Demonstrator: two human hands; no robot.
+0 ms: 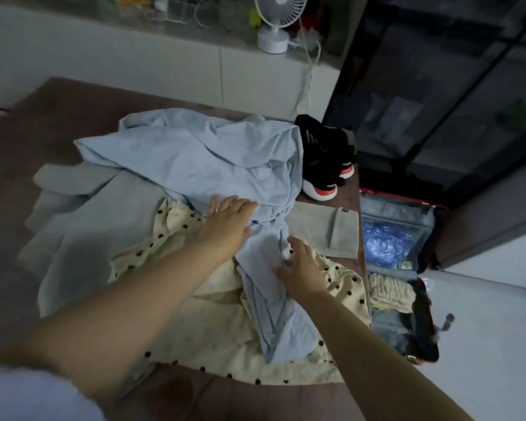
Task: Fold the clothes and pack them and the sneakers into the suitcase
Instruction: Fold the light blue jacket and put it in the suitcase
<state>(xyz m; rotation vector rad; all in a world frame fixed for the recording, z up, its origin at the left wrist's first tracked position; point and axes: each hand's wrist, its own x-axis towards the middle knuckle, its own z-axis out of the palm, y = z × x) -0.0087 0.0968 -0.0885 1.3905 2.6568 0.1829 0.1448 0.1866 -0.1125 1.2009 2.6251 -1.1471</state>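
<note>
Spreading across the middle of the frame, the brown bed (73, 123) carries a loose heap of clothes, none of them folded yet. Largest is the grey coat (82, 238), lying flat at the left with a cuffed sleeve reaching out at centre right. Over it lies the pale blue shirt (201, 153), crumpled from the upper centre down to the lower centre, and under that the cream dotted garment (213, 338) at the bottom of the pile. At the right edge of the frame the suitcase (407, 214) lies open on the floor, just beside the bed, with a blue plastic bag and some cream cloth already inside. The black sneakers (325, 156) stand on the bed's far right corner, touching the blue shirt's edge. A white fan (275, 22) stands on the ledge at the top.

The left hand (228, 223) rests flat and open on the blue shirt near the middle of the frame, fingers spread, gripping nothing. The right hand (301, 268) is also open, fingers curled loosely over the shirt's narrow lower part; it seems to press rather than pinch, though blur makes this uncertain.

The blue shirt looks thin, light and limp, so it will likely sag and bunch if lifted from one spot. Taking it at the two shoulders or along a seam should let it hang straight for folding. The coat looks thicker and heavier.
</note>
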